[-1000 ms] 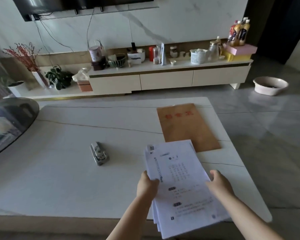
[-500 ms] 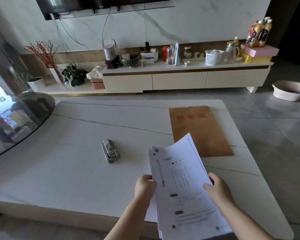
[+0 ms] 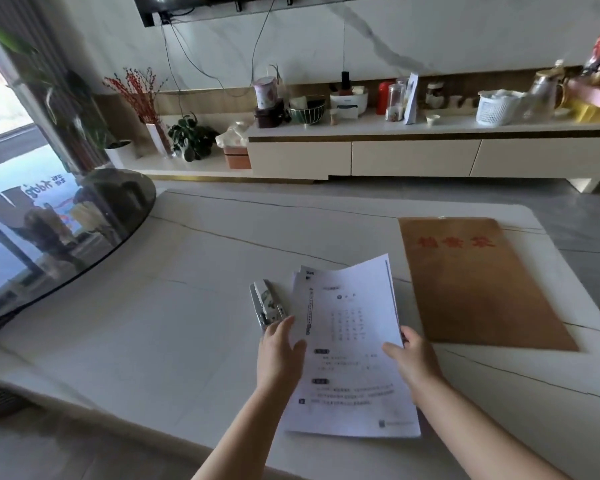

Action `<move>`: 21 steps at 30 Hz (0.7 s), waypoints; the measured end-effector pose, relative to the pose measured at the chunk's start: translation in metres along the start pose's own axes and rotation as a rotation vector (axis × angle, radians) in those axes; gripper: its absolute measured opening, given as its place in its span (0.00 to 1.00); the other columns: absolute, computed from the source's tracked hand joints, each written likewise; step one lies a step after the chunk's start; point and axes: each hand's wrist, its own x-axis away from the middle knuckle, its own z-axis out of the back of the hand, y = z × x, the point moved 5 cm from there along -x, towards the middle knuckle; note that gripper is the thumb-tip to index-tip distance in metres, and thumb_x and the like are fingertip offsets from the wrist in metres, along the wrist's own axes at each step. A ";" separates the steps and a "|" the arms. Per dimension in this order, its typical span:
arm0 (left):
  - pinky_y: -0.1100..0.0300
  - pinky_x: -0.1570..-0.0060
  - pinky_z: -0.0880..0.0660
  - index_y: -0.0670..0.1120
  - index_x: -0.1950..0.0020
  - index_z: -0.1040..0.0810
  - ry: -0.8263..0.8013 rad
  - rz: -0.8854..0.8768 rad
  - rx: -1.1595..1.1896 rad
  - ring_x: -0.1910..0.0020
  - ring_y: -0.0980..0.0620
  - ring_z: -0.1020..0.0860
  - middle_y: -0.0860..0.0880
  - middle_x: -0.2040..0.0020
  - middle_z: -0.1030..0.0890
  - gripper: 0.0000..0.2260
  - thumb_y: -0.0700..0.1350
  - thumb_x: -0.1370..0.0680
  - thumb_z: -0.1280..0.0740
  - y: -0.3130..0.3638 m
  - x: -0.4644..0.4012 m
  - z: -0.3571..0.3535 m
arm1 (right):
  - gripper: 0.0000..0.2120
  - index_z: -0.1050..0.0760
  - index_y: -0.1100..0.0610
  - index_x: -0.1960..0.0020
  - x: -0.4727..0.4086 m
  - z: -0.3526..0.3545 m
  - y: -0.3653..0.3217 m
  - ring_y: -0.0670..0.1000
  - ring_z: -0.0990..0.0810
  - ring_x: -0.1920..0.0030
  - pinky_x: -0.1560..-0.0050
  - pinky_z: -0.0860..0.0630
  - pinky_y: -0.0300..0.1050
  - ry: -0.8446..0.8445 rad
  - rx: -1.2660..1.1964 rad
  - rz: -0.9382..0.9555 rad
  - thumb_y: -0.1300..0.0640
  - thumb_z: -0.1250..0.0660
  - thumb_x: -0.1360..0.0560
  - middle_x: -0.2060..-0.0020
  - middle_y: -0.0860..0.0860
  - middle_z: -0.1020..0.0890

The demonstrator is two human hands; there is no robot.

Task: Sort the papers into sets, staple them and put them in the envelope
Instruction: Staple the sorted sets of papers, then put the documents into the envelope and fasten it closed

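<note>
Papers (image 3: 352,344) between both hands — left hand (image 3: 280,355), right hand (image 3: 413,358) gripping edges.

White printed papers (image 3: 352,344), brown envelope (image 3: 478,289) with red characters, white veined table (image 3: 153,306).

Both hands hold a stack of printed papers (image 3: 352,344) over the white desk (image 3: 160,327). The left hand (image 3: 280,355) grips the stack's left edge, its thumb on the top sheet. The right hand (image 3: 413,358) grips the right edge, thumb on top too. The far corners of the sheets curl upward. A metal stapler (image 3: 266,304) lies on the desk just beyond the left fingers (image 3: 283,325). A brown envelope (image 3: 478,289) with red characters lies flat, just right of the right fingers (image 3: 408,336).
</note>
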 end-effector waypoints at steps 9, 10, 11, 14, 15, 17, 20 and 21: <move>0.52 0.27 0.43 0.53 0.27 0.32 0.023 -0.270 -0.234 0.26 0.49 0.39 0.53 0.28 0.30 0.23 0.57 0.21 0.42 -0.011 -0.023 -0.028 | 0.21 0.29 0.54 0.35 -0.037 -0.084 -0.005 0.57 0.19 0.52 0.51 0.21 0.51 -0.066 -0.068 -0.001 0.65 0.33 0.26 0.48 0.56 0.19; 0.51 0.27 0.45 0.55 0.27 0.33 0.027 -0.263 -0.262 0.26 0.50 0.40 0.55 0.28 0.31 0.26 0.62 0.23 0.47 -0.014 -0.026 -0.029 | 0.19 0.28 0.54 0.37 -0.040 -0.092 -0.009 0.57 0.18 0.52 0.49 0.21 0.52 -0.083 -0.078 0.011 0.65 0.32 0.26 0.48 0.55 0.18; 0.51 0.27 0.47 0.56 0.27 0.34 0.039 -0.260 -0.292 0.25 0.51 0.42 0.56 0.28 0.32 0.30 0.65 0.26 0.53 -0.016 -0.029 -0.028 | 0.15 0.27 0.55 0.40 -0.043 -0.097 -0.015 0.57 0.18 0.51 0.47 0.21 0.53 -0.110 -0.081 0.031 0.64 0.32 0.26 0.49 0.55 0.18; 0.50 0.26 0.51 0.57 0.27 0.34 0.083 -0.246 -0.365 0.25 0.50 0.42 0.56 0.28 0.32 0.35 0.67 0.30 0.59 -0.019 -0.034 -0.027 | 0.04 0.24 0.57 0.49 -0.052 -0.089 -0.032 0.54 0.20 0.53 0.53 0.22 0.48 -0.165 0.045 0.115 0.61 0.34 0.23 0.54 0.53 0.18; 0.50 0.26 0.54 0.58 0.27 0.35 0.070 -0.235 -0.408 0.25 0.50 0.44 0.56 0.27 0.34 0.36 0.68 0.30 0.60 -0.019 -0.033 -0.029 | 0.04 0.24 0.57 0.49 -0.057 -0.078 -0.034 0.53 0.20 0.55 0.60 0.22 0.44 -0.161 0.094 0.111 0.60 0.35 0.23 0.57 0.52 0.19; 0.51 0.26 0.62 0.59 0.27 0.38 0.046 -0.216 -0.478 0.24 0.50 0.49 0.55 0.25 0.39 0.37 0.70 0.31 0.62 -0.020 -0.030 -0.033 | 0.05 0.24 0.59 0.47 -0.073 -0.051 -0.030 0.52 0.21 0.61 0.68 0.23 0.42 -0.138 0.155 0.089 0.62 0.36 0.22 0.61 0.52 0.20; 0.51 0.26 0.65 0.59 0.27 0.40 0.041 -0.194 -0.512 0.23 0.51 0.52 0.55 0.24 0.42 0.36 0.70 0.31 0.61 -0.016 -0.028 -0.035 | 0.07 0.23 0.62 0.47 -0.092 0.000 -0.025 0.58 0.19 0.57 0.58 0.21 0.52 0.038 0.379 0.197 0.65 0.36 0.24 0.60 0.52 0.20; 0.50 0.26 0.64 0.59 0.26 0.40 0.039 -0.190 -0.517 0.23 0.51 0.52 0.55 0.24 0.43 0.35 0.70 0.30 0.59 -0.015 -0.027 -0.035 | 0.08 0.22 0.63 0.47 -0.094 0.014 -0.026 0.61 0.20 0.53 0.51 0.23 0.54 0.121 0.472 0.256 0.67 0.35 0.25 0.56 0.54 0.20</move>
